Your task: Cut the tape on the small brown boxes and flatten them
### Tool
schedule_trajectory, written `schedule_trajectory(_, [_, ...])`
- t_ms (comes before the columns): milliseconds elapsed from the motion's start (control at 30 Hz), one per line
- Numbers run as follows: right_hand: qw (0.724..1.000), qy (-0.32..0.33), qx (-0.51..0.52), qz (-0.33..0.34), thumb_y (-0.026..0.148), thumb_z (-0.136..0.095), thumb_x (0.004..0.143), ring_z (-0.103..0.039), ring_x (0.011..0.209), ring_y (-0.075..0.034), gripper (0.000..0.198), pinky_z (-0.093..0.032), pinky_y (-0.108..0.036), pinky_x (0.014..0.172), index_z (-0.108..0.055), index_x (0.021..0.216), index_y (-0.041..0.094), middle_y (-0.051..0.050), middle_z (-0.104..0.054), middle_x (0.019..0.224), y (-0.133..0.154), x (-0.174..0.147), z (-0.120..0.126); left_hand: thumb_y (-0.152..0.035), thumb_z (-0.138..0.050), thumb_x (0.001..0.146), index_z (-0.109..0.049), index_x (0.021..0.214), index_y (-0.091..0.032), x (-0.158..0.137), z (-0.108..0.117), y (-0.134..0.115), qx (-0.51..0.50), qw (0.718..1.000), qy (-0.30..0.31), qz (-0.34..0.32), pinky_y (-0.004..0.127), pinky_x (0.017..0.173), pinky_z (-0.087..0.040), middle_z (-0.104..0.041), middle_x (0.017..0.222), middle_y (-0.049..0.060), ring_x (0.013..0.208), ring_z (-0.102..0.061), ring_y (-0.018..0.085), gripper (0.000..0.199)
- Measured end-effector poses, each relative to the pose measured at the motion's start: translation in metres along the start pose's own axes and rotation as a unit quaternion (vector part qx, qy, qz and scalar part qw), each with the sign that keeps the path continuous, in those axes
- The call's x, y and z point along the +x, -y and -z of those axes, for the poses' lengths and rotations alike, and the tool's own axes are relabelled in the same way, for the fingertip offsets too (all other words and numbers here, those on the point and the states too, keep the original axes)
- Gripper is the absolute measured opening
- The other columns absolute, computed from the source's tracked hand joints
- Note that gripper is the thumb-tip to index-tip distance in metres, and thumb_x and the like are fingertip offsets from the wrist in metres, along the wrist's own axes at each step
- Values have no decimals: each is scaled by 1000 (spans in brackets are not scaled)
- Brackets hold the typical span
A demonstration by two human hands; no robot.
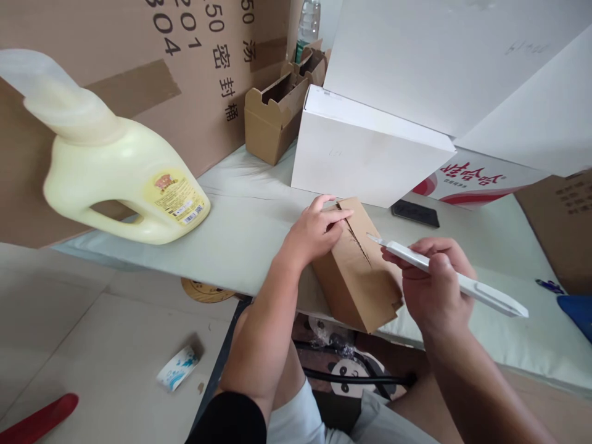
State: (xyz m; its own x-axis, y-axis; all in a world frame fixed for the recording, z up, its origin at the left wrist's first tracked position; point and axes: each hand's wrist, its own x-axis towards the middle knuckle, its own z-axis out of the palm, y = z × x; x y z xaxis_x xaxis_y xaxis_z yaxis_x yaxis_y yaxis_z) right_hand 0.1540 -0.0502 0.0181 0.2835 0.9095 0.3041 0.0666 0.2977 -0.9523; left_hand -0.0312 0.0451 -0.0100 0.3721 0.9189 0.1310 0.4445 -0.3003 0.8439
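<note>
A brown cardboard box (pixel 365 287) lies tilted on the pale-covered table near its front edge. A partly opened slit with rough edges runs along its upper face. My left hand (pixel 317 228) grips the box's far left end, with the fingers bent over the edge by the slit. In my right hand (pixel 439 283), closed around its handle, is a white utility knife (pixel 476 288). Its blade is out and points left, just above the box by the slit; whether the tip touches the cardboard I cannot tell.
A big yellow detergent jug (pixel 120 166) stands at the left. Behind the box are small open cartons (pixel 263 126), a white box (pixel 365 148) and a dark phone (pixel 415 213). A pen (pixel 549 285) lies at the right. On the floor sits a tape roll (pixel 178 368).
</note>
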Motion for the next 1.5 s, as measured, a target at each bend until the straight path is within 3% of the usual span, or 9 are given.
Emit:
schedule_trajectory(100, [996, 57, -42, -47, 62, -64, 92, -78, 83, -23, 37, -64, -41, 81, -64, 102, 26, -3, -75, 87, -8, -4, 3, -24, -49, 98, -73, 131, -30, -1, 2, -2, 4, 1000, 7, 17, 53, 114, -48, -43, 160, 8, 139, -56, 32, 41])
schedule_trajectory(200, [990, 96, -85, -63, 59, -62, 95, -78, 92, -24, 36, -64, -40, 83, -63, 111, 26, -7, -79, 99, -16, -7, 6, -24, -48, 98, -73, 132, -29, -1, 2, -4, 8, 1000, 8, 13, 51, 116, -47, -43, 159, 8, 140, -54, 31, 42])
schedule_trajectory(500, [978, 119, -169, -30, 46, -63, 97, -74, 76, -17, 23, -61, -29, 70, -67, 107, 26, -3, -79, 93, -18, -3, 4, -24, -51, 97, -62, 139, -20, 0, -2, -2, 11, 1000, -18, 10, 39, 117, -47, -53, 147, 11, 133, -58, 26, 43])
schedule_trajectory(700, [964, 137, -229, -6, 28, -71, 89, -76, 84, -17, 18, -59, -27, 73, -67, 107, 26, -2, -79, 95, -10, -3, 3, -25, -54, 96, -53, 141, -18, 0, 0, 0, -1, 999, -33, 3, 40, 118, -45, -57, 147, 12, 137, -55, 26, 46])
schedule_trajectory(800, [966, 134, -220, -12, 24, -67, 90, -75, 78, -15, 14, -58, -25, 69, -66, 104, 25, -2, -78, 91, -9, -2, 1, -25, -55, 96, -55, 140, -17, 0, 1, -1, -2, 1000, -27, 15, 40, 117, -46, -59, 145, 12, 135, -56, 26, 45])
schedule_trajectory(900, [971, 128, -199, -27, 31, -65, 95, -70, 70, -12, 11, -54, -23, 62, -66, 103, 24, -2, -75, 90, -9, -3, 0, -25, -55, 96, -55, 140, -17, 0, 2, -2, -2, 999, -28, 16, 39, 117, -46, -59, 145, 11, 135, -56, 26, 45])
schedule_trajectory(1067, [978, 115, -172, -40, 42, -66, 96, -56, 56, -8, 20, -44, -19, 50, -68, 97, 22, 2, -66, 72, -10, -3, -1, -26, -55, 97, -55, 142, -17, -1, 3, -2, -2, 1000, -24, 19, 38, 117, -46, -59, 146, 11, 135, -56, 26, 47])
schedule_trajectory(1267, [987, 92, -104, -86, 49, -71, 91, -56, 53, -7, 30, -49, -19, 49, -72, 103, 22, 1, -68, 74, -7, 1, -3, -26, -54, 97, -54, 144, -17, 0, 4, 0, -4, 1000, -13, 23, 37, 117, -45, -58, 146, 11, 135, -56, 26, 48])
schedule_trajectory(1500, [987, 81, -96, -102, 48, -73, 89, -57, 53, -7, 28, -50, -18, 48, -74, 100, 22, 0, -69, 74, -7, 0, -3, -25, -55, 97, -54, 145, -18, -1, 5, -1, 5, 1000, -12, 27, 40, 118, -45, -59, 147, 11, 136, -56, 27, 48])
